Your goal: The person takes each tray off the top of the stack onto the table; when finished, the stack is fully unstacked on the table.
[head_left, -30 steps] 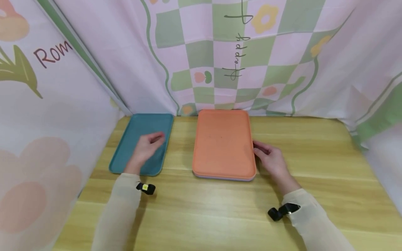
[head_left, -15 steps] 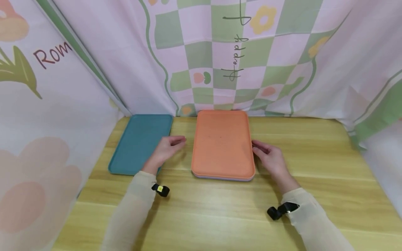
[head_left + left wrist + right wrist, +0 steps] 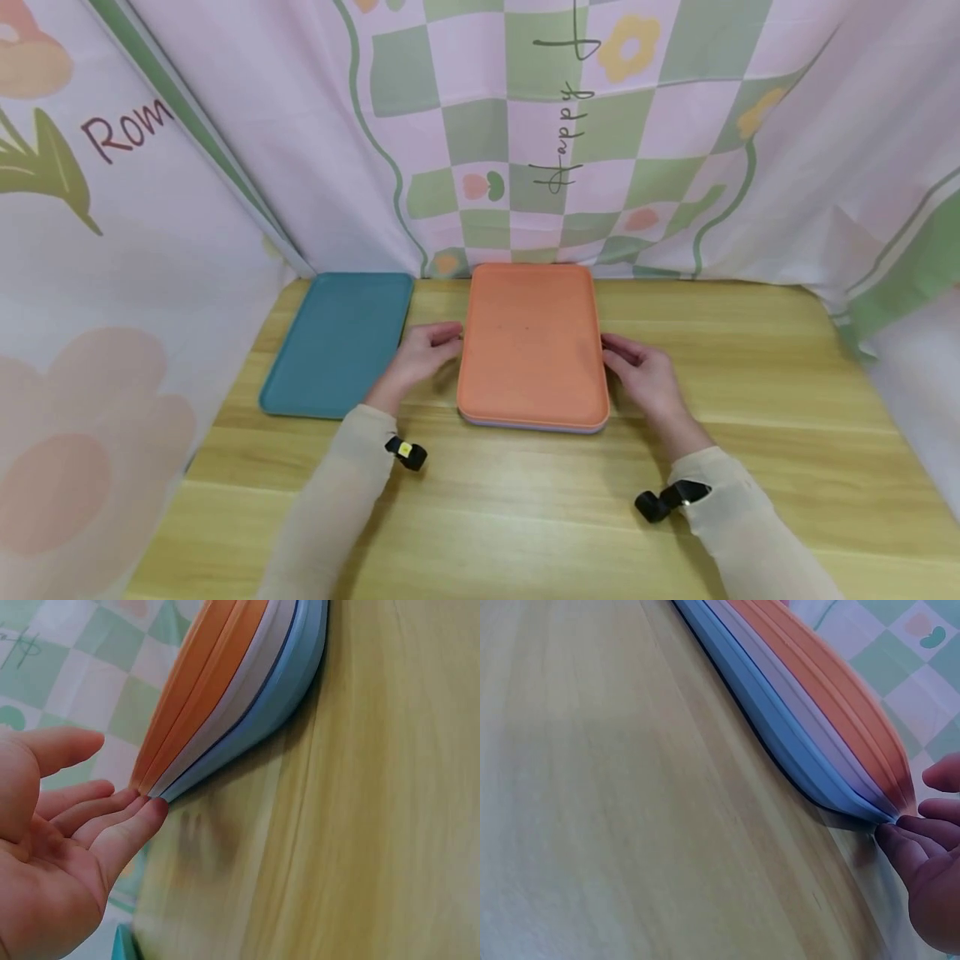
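A stack of rectangular trays stands in the middle of the table, topped by an orange tray (image 3: 534, 350). The wrist views show orange rims above a lilac tray (image 3: 238, 696) and a blue tray (image 3: 281, 705) at the bottom. My left hand (image 3: 422, 358) is at the stack's left side; in its wrist view the fingertips touch the rims, with the thumb held apart. On the right side, my right hand (image 3: 648, 382) touches the lower rims with its fingertips, its thumb also off the trays. Left of the stack lies a single teal tray (image 3: 337, 342), its right edge partly behind my left hand.
The wooden table (image 3: 517, 508) carries the trays. A printed curtain (image 3: 480, 125) hangs along the table's back edge, close behind the stack, and more cloth (image 3: 187, 267) borders the left side.
My left hand has moved right, from over the teal tray to the left side of the stack. My right hand and the trays have stayed nearly in place.
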### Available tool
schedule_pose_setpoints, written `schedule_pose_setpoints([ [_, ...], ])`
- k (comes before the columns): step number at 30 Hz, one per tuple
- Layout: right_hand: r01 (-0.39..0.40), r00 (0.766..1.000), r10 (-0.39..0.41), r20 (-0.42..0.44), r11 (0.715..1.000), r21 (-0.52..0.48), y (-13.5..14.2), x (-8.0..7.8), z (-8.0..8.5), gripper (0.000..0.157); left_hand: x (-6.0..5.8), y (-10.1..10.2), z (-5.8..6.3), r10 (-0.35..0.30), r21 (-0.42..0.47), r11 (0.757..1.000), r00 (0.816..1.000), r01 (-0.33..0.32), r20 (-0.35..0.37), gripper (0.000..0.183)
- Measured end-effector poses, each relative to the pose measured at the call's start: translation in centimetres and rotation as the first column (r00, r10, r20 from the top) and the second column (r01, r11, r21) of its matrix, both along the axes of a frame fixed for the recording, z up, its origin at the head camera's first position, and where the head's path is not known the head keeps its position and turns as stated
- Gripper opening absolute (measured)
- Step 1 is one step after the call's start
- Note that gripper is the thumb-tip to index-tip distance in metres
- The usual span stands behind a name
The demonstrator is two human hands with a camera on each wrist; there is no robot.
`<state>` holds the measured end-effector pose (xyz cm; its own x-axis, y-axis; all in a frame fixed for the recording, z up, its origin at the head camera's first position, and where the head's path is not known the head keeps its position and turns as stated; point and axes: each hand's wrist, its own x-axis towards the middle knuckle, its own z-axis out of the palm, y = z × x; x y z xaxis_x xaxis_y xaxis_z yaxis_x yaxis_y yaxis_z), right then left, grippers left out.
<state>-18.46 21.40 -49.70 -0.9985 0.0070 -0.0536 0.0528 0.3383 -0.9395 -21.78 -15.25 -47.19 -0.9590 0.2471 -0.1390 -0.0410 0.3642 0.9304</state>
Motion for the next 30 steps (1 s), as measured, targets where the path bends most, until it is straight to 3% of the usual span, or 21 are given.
schedule_pose_setpoints([
  [14,-0.006,1.000,0.005,0.011,0.998,0.057,-0.1,0.2,-0.1,0.047,-0.1,1.1,-0.7,0.018,0.039,0.999,0.996,-0.022,0.088,0.058],
  [30,0.050,0.996,-0.050,0.072,0.999,0.006,-1.0,-0.2,0.1,0.046,-0.4,0.8,-0.9,0.051,0.056,0.997,0.992,-0.057,0.112,0.059],
])
